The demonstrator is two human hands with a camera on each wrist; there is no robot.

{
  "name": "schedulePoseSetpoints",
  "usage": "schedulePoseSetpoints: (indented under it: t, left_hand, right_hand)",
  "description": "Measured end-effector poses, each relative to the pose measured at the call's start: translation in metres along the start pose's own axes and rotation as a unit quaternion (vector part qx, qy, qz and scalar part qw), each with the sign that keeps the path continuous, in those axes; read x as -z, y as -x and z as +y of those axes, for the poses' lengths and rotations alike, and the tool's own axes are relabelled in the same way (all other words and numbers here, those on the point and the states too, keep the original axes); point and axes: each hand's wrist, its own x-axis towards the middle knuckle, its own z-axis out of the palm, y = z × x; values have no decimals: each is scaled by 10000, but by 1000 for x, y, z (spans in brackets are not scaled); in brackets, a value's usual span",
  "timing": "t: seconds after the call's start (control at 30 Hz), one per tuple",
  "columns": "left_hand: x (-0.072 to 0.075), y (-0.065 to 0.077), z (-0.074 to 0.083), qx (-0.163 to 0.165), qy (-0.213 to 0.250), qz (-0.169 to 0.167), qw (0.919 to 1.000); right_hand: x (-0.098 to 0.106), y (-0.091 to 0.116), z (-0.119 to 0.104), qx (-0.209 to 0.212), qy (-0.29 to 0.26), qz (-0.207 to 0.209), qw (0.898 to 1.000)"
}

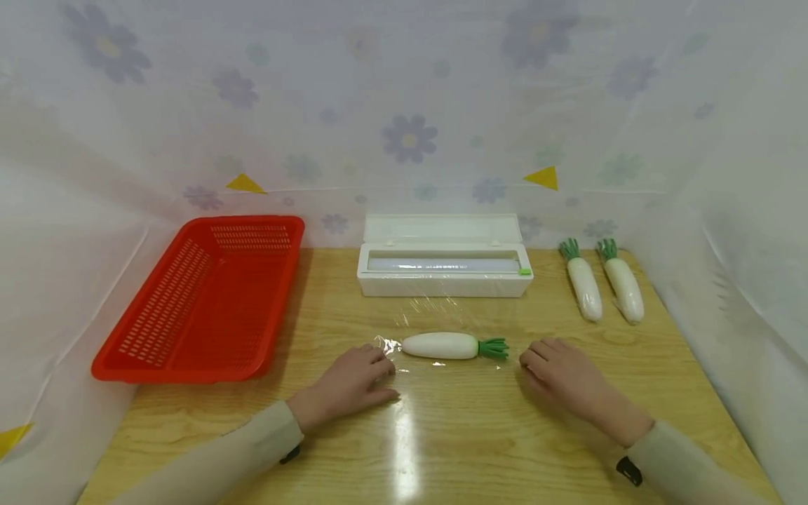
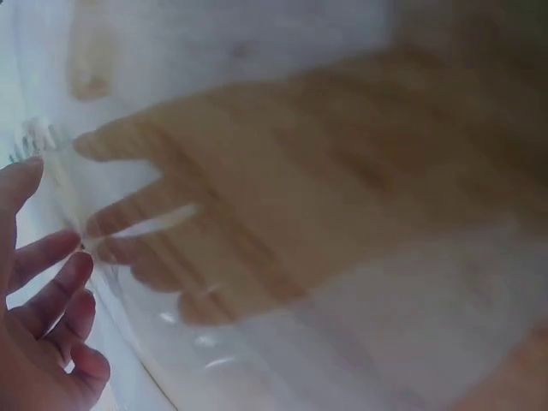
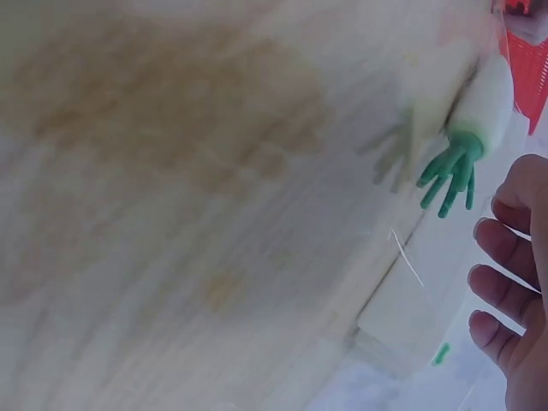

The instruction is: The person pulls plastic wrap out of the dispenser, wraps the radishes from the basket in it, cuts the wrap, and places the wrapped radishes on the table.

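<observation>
A white radish (image 1: 440, 346) with green stalks lies crosswise on the table, its stalks pointing right. Clear plastic wrap (image 1: 435, 308) stretches from a white dispenser box (image 1: 445, 285) to the radish and crinkles at its left end. Beside that end, my left hand (image 1: 350, 382) rests low over the table with fingers loosely bent and thumb apart. My right hand (image 1: 564, 375) is just right of the stalks, fingers relaxed and slightly curled. In the right wrist view, nothing shows between the fingers (image 3: 505, 291) near the green stalks (image 3: 454, 171).
At the left stands a red plastic basket (image 1: 271, 330). Two more radishes, a nearer-center one (image 1: 583, 287) and an outer one (image 1: 625, 287), lie at the back right. The dispenser's lid (image 1: 442, 229) is raised against the flowered curtain (image 1: 410, 84); curtains also flank both sides of the wooden table (image 1: 467, 449).
</observation>
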Motion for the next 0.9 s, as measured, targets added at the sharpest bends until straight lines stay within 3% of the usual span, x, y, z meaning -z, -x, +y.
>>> schedulePoseSetpoints:
  t: [0.23,0.4,0.53,0.63,0.77,0.9]
  left_hand:
    - [1,0,5,53,-592,-16,9982]
    - [8,-6,1,244,-230,214,9992]
    - [19,-18,-5,604,268,440,9968]
    - [26,-29,-10,1112,822,447,9894]
    - [30,-41,-16,1775,1568,275,9711]
    - [27,-47,-22,2003,2070,240,9573]
  right_hand:
    - [5,-6,7,-156,35,104,9998]
    - [4,-6,12,-279,42,72,9996]
    - [3,-8,18,-390,50,64,9992]
    - [1,-10,22,-525,2,-4,9986]
    - [-2,-14,26,-756,-34,-164,9970]
    - [-6,-17,29,-1007,-104,-384,9941]
